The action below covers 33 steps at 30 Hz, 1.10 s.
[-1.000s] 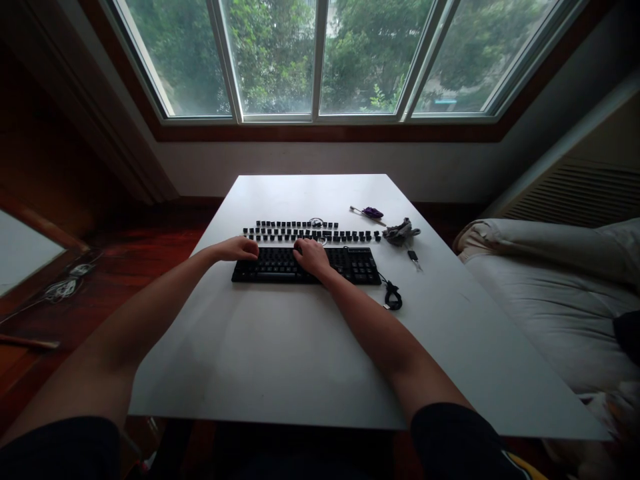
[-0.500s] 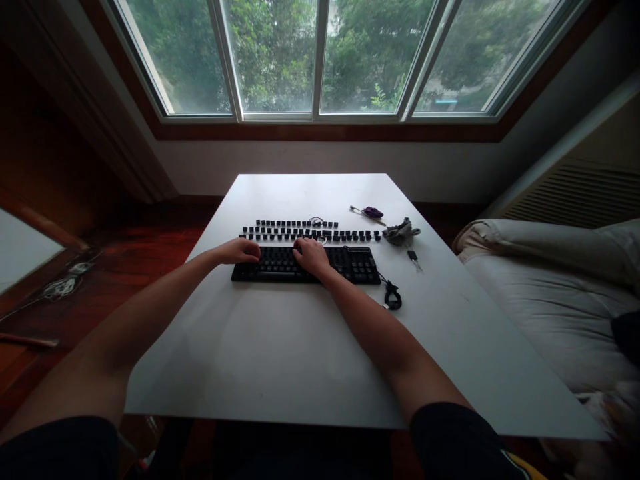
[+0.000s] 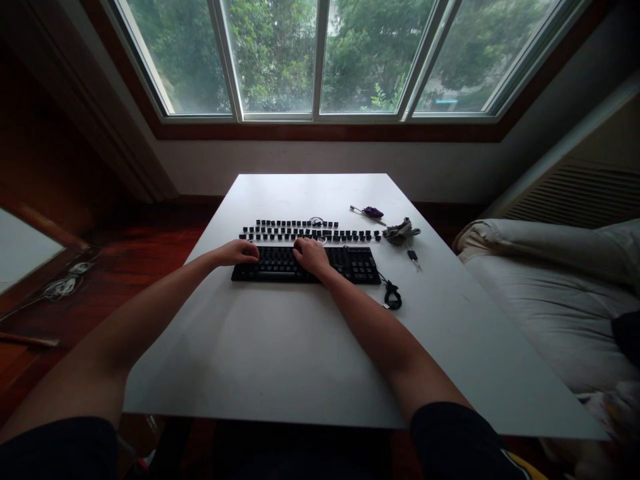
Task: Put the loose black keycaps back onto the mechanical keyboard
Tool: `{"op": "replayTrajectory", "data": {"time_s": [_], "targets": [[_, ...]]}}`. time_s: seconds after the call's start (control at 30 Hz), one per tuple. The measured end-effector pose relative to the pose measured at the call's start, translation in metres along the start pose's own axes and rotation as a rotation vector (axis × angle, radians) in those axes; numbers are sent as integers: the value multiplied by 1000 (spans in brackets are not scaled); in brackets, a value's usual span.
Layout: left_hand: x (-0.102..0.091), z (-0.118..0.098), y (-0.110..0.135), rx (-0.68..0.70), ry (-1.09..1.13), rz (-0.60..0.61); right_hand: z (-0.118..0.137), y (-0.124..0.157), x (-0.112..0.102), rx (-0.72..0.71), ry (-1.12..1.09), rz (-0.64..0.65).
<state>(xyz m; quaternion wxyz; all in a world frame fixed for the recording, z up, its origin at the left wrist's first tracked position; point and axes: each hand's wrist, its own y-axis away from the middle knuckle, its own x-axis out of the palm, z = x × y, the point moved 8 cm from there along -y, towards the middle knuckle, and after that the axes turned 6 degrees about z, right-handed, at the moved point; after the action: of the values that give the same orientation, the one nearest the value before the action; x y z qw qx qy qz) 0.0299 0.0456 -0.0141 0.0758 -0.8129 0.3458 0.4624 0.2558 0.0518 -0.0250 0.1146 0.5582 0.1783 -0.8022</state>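
A black keyboard (image 3: 275, 273) lies on the white table (image 3: 280, 347), its long side towards me. My left hand (image 3: 236, 253) is at the keyboard's left end, closed on it with curled fingers and thumb. Over the middle of the keys is my right hand (image 3: 312, 256), its fingers bent and drawn together at the upper rows. What those fingertips hold, if anything, is too small to make out. Just behind the keyboard stand rows of loose black keycaps (image 3: 280, 233). The keyboard's coiled cable (image 3: 393, 296) rests by its right end.
To the right of the keycaps lie a crumpled grey cloth (image 3: 401, 231), a purple brush-like item (image 3: 373, 212) and a small black item (image 3: 413, 256). A pale couch (image 3: 540, 293) flanks the table, and a window (image 3: 320, 60) is beyond it.
My left hand has shifted very slightly to the left at the keyboard's end. The right hand and the keycap rows look the same.
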Motion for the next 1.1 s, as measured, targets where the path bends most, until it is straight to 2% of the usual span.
{"op": "replayTrajectory", "data": {"time_s": [0.13,0.3,0.47,0.6,0.83,1.0,1.1], "targets": [[-1,3,-3,-11,-29,10,1,1,0,8,1,12],[-4,-3,-2,61,-72,-50,2,0,-1,-2,3,1],[-5,-7,-1,138,-83,-60,1,-1,0,-1,5,-2],[-9,-6,0,132,-120,-79,0,-1,1,-6,8,-8],[-12,-11,2,123,-110,-41,-1,-1,2,-7,3,-3],[-19,-7,2,83,-164,-92,0,0,0,-11,1,-14],[-17,-2,1,61,-194,-62,0,1,0,-2,3,-3]]}}
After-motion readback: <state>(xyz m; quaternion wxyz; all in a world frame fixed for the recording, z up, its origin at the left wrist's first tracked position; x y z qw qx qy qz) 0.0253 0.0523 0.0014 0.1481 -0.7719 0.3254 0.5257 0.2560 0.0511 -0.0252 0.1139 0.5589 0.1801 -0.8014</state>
